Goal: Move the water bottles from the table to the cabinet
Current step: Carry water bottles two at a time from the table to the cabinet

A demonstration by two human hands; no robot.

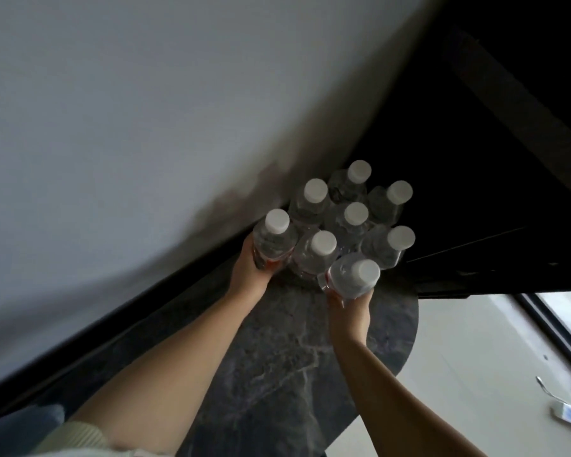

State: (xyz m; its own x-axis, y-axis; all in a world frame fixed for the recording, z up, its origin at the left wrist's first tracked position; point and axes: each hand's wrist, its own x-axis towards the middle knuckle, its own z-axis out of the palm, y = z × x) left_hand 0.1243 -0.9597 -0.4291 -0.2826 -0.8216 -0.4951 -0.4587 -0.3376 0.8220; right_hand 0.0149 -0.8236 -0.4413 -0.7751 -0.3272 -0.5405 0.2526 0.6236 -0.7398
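Observation:
Several clear water bottles with white caps [346, 219] stand bunched at the far end of a dark marble table [277, 357], against the wall. My left hand [251, 268] is wrapped around the leftmost bottle [274, 239], which stands upright. My right hand [351, 308] grips the nearest bottle [353, 275] from below; that bottle is tilted toward me. Red labels show near both hands. No cabinet interior is clearly visible.
A pale wall [129, 127] runs along the table's left side. A dark piece of furniture [491, 176] fills the upper right beyond the bottles. Light floor [459, 374] lies to the right, with a small white object and cable [567, 413] on it.

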